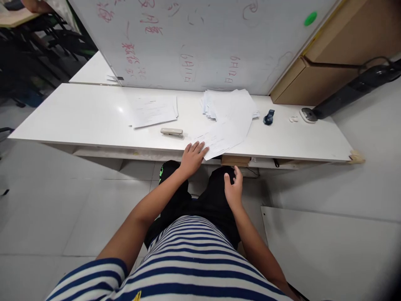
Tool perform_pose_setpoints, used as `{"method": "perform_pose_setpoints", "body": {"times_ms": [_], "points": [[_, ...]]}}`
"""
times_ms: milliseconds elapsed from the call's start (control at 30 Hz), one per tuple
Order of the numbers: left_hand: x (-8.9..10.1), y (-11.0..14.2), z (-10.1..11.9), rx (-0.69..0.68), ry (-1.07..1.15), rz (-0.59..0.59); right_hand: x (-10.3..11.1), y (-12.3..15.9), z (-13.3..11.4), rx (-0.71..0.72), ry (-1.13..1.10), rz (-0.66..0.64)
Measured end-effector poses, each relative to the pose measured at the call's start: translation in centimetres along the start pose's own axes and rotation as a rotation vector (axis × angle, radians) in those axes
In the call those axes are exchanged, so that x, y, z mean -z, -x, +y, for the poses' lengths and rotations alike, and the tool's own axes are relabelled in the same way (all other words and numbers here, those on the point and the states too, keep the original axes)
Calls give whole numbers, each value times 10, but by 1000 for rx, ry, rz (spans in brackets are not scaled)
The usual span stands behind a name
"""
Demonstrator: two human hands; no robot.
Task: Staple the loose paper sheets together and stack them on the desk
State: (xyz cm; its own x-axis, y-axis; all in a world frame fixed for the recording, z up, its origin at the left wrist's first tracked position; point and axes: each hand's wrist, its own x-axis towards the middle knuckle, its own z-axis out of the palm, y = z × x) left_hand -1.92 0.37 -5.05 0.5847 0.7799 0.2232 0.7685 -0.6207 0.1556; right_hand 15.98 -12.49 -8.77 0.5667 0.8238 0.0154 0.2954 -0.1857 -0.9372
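Note:
My left hand lies at the desk's front edge, fingers spread, its fingertips at the near left corner of a printed sheet. That sheet slants toward me from a loose pile of papers. Below the desk edge, over my lap, my right hand hangs in the air with thumb and fingers apart and nothing in it. A beige stapler rests on the desk left of my left hand. Behind the stapler is a neater stack of printed sheets.
A whiteboard with red writing stands along the back of the white desk. On the right are a small dark blue object, a computer mouse, a black cylinder and cardboard boxes. A shelf runs under the desktop.

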Motion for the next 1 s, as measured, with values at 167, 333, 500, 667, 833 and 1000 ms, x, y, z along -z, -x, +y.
{"method": "perform_pose_setpoints", "body": {"times_ms": [167,333,500,667,833,1000], "points": [[10,13,-19,-85,-5,-7,21,-11,12,-407,-496,-166],[21,24,-21,106,-82,-40,21,-50,1,-442,-694,-303],[31,25,2,78,-37,-141,10,-79,-16,-393,-683,-254],[27,21,20,59,-7,-85,12,-71,-22,-380,-649,-304],[22,18,37,-43,87,-136,15,-40,-24,-314,-564,-510],[20,18,49,-67,151,-185,5,-24,-30,-244,-520,-480]]}}
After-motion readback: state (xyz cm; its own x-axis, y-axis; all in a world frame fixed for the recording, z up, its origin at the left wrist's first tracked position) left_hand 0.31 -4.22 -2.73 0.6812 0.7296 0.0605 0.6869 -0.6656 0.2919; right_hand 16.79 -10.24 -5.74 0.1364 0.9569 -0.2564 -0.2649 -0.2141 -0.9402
